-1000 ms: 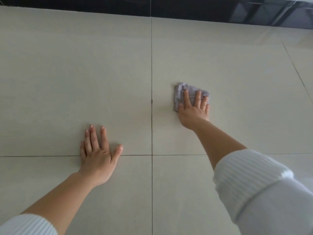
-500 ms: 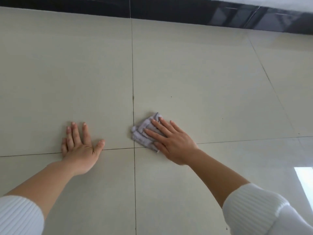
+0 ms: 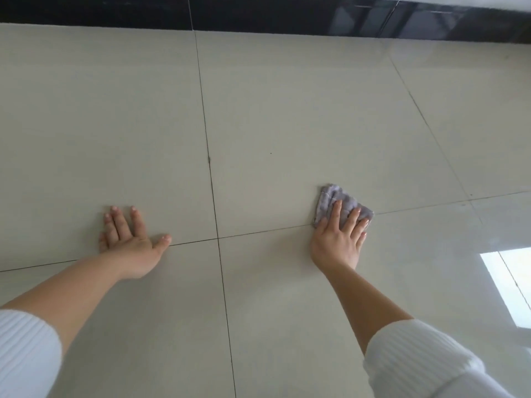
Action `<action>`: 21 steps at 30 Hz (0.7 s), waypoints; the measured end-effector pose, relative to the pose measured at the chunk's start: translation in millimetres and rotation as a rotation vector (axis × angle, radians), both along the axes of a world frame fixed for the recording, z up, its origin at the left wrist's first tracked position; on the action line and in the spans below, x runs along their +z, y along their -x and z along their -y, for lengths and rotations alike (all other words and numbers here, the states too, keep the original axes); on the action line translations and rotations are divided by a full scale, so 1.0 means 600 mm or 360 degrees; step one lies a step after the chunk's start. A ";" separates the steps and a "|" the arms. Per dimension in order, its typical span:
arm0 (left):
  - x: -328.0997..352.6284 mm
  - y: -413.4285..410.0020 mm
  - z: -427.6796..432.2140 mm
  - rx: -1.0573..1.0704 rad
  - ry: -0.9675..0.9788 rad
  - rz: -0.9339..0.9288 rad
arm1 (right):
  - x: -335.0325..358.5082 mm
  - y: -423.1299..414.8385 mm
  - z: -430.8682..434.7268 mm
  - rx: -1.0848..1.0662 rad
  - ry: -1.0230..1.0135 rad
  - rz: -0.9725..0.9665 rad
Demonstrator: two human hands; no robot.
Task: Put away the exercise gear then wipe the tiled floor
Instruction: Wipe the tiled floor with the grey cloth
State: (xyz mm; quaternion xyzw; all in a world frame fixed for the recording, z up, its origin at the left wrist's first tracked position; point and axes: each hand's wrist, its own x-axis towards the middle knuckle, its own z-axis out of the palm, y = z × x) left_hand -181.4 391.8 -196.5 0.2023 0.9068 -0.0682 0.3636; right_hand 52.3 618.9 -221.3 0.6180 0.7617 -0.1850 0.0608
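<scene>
Beige tiled floor (image 3: 287,110) (dark grout lines (image 3: 212,193)) carries a grey cloth (image 3: 330,198).

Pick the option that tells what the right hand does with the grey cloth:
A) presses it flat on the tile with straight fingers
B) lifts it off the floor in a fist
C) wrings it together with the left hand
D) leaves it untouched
A: the right hand lies with straight fingers spread over the grey cloth, flat on the tiled floor; the left hand rests apart, bare.

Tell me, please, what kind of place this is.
Probably an indoor room, perhaps in a home: large glossy pale floor tiles, a dark baseboard along the far edge, and a bright window-like reflection at right.
</scene>
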 end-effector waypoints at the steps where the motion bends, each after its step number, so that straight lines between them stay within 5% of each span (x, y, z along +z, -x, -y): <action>1: 0.005 0.004 0.002 -0.0058 0.0035 0.0034 | -0.001 0.007 0.027 0.0046 0.0008 -0.0018; 10: 0.036 0.025 0.078 -0.0591 -0.0030 0.0095 | 0.005 0.043 0.278 0.1189 0.0000 -0.0079; 17: 0.027 -0.016 0.177 -0.0578 -0.0214 -0.0016 | 0.002 -0.013 0.324 0.2293 -0.0070 -0.0007; 19: 0.022 -0.022 0.211 -0.0477 -0.0209 -0.0044 | -0.003 -0.031 0.293 0.2430 -0.0175 0.0022; 21: 0.017 -0.030 0.243 -0.0395 -0.0208 -0.0068 | 0.003 -0.048 0.257 0.2199 -0.0179 0.0125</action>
